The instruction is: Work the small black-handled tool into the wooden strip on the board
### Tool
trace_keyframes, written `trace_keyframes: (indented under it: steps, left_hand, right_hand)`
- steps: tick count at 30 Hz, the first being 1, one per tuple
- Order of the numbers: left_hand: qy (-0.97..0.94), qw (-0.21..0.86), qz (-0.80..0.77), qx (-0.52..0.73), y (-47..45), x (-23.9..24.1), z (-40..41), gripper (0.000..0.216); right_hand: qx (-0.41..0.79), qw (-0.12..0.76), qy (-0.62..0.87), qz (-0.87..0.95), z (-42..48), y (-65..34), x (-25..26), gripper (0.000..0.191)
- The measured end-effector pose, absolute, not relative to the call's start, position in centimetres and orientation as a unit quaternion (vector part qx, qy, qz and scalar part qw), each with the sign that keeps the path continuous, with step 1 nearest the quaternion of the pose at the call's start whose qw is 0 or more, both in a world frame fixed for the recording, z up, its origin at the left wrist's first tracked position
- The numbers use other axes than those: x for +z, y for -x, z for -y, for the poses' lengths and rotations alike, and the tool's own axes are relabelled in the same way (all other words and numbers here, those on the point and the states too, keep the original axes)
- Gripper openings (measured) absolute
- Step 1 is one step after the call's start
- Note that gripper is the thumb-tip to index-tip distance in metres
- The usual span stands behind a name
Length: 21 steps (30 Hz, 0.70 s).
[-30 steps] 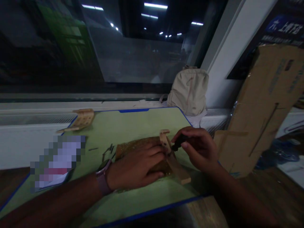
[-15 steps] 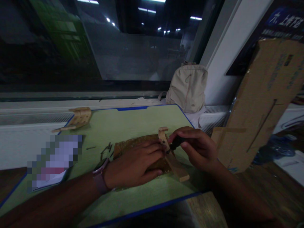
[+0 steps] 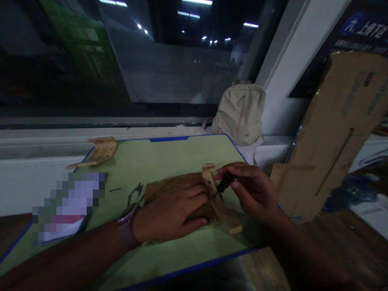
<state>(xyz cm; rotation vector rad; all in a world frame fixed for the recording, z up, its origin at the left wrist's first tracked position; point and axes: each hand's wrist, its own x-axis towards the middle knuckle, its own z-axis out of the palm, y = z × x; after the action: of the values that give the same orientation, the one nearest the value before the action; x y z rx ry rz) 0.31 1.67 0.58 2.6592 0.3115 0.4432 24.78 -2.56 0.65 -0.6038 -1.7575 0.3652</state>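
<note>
My left hand (image 3: 172,212) lies flat, fingers stretched out, on a brown, plastic-wrapped piece (image 3: 163,183); its fingertips reach a curved wooden part (image 3: 228,218). That part has a hooked upper end with a dark hole and stands against the right end of the brown piece. Between the thumb and fingers of my right hand (image 3: 254,190) is a black-handled screwdriver (image 3: 226,182). Its lower end points down and left at the wooden part, close to my left fingertips; the exact contact is hard to see.
Several dark screws (image 3: 135,192) lie left of the brown piece on the green table (image 3: 169,155). A second wooden part with holes (image 3: 103,151) rests at the far left corner, behind a blurred booklet (image 3: 71,206). A backpack (image 3: 241,113) and cardboard (image 3: 339,133) stand beyond.
The screwdriver handle has turned and tilted slightly in my right hand. My left hand, the brown piece and the wooden part stay in place.
</note>
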Motion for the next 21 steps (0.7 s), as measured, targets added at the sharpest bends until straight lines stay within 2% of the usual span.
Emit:
trace_keyframes:
  steps: [5,7,10,15,21]
  left_hand:
    - [-0.960,0.204,-0.108,0.159,-0.3,0.5,-1.7,0.034]
    - [-0.959,0.208,-0.111,0.158,-0.3,0.4,-1.7,0.034]
    - [-0.959,0.204,-0.112,0.162,-0.3,0.4,-1.7,0.036]
    - [-0.959,0.206,-0.112,0.161,-0.2,0.4,-1.7,0.035]
    - [-0.961,0.193,-0.112,0.161,-0.2,0.3,-1.8,0.038]
  right_hand:
    - [0.056,0.625,0.245,0.739,1.5,-25.0,0.4,0.042]
    - [0.032,0.614,0.249,0.748,1.4,-25.1,0.4,0.035]
    - [0.064,0.611,0.251,0.748,1.9,-25.1,0.6,0.025]
    - [0.154,0.600,0.234,0.749,2.4,-24.8,0.8,0.029]
    - [0.039,0.623,0.251,0.740,1.6,-25.3,0.4,0.037]
